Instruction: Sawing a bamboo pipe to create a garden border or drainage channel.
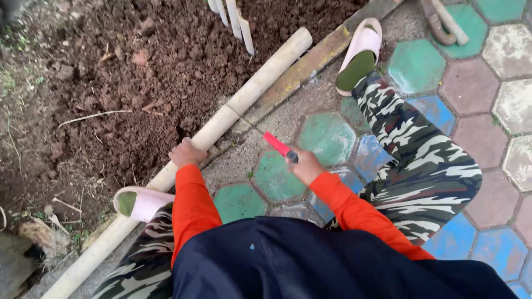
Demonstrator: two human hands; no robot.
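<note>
My left hand (185, 153) rests on a long pale bamboo pole (260, 80) that lies diagonally along the edge of the dug soil. Its fingers curl over the pole. My right hand (305, 165) is closed around a small tool with a red handle (276, 144), held above the paving and pointing up-left toward the pole. Both arms wear orange sleeves. I am crouched, with camouflage trousers and pale pink slippers (360, 52), one foot on each side.
Dark loose soil (149, 72) fills the upper left. Pale bamboo stakes (235, 19) stand in it at the top. A weathered wooden plank (310, 63) runs beside the pole. Painted hexagonal pavers (471, 83) cover the right side.
</note>
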